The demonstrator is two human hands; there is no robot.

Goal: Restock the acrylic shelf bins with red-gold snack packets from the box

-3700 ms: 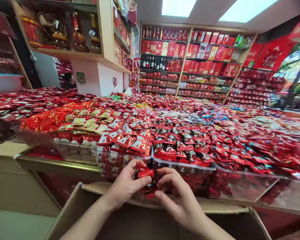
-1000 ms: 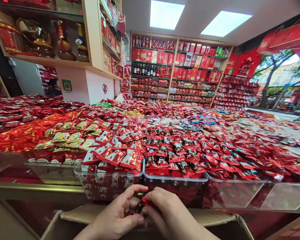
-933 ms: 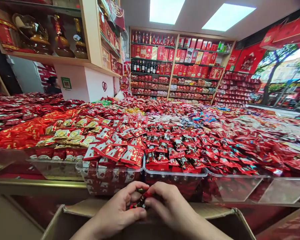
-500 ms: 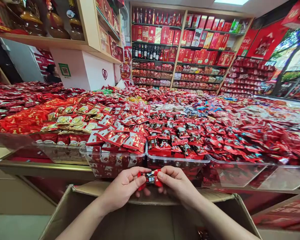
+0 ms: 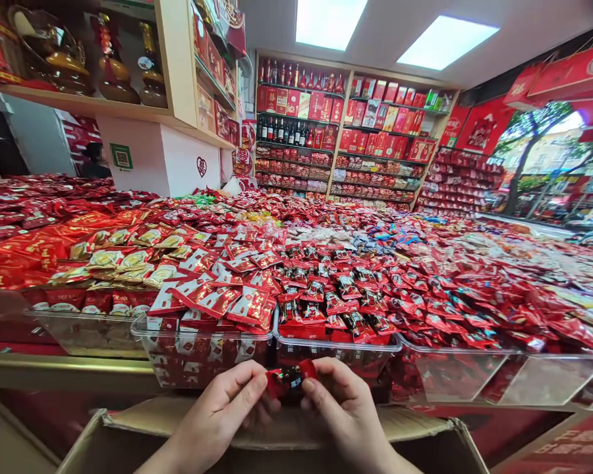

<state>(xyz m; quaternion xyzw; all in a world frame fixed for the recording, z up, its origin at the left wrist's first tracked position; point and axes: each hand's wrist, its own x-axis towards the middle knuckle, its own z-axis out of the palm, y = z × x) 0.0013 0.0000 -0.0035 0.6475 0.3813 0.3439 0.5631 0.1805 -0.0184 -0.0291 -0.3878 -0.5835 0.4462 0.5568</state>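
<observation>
Between my two hands is a small wrapped candy [image 5: 291,378], red at both ends with a black middle bearing white characters. My left hand [image 5: 227,405] pinches its left end between thumb and fingers. On the other end, the thumb and fingers of my right hand [image 5: 343,408] are closed. Both hands are over an open cardboard box [image 5: 143,418], just in front of the clear bins. Similar black-and-red candies [image 5: 326,293] are heaped in the clear plastic bin [image 5: 338,343] beyond my hands.
Left of that bin, another clear bin [image 5: 202,337] holds red-and-white packets [image 5: 227,296]. Gold packets [image 5: 138,257] and more red candies [image 5: 454,303] spread to either side. Shelves with bottles and red boxes [image 5: 296,102] stand at the back. A cabinet [image 5: 178,72] overhangs the left.
The view has tilted up, showing more ceiling and less of the box. Both hands sit lower in the picture, and the candy has turned slightly, still gripped at both ends.
</observation>
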